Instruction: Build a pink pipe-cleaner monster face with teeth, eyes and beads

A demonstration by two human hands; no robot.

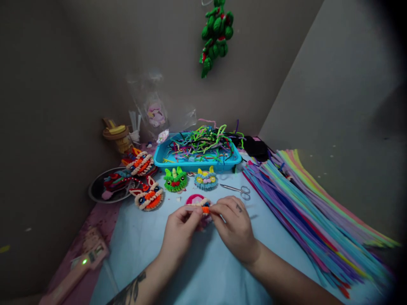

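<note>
My left hand (181,226) is closed in a pinch on one end of a short orange pipe cleaner piece (205,209). The fingertips of my right hand (233,226) pinch its other end. Behind and below the fingers is a round fuzzy figure (194,198) in pink, cream and blue, mostly hidden by my hands; I cannot tell whether the orange piece is joined to it. Just beyond it stand a green pipe cleaner animal head (176,179) and a blue one with yellow ears (205,178). Small scissors (237,189) lie beyond my right hand.
A blue tray (197,166) of pipe cleaner scraps stands at the back. Long pipe cleaners (305,212) cover the right side. At left are orange-and-cream heads (149,197), a metal bowl (95,192) and a pink glue gun (85,262) with a green light. A green bundle (218,31) hangs above.
</note>
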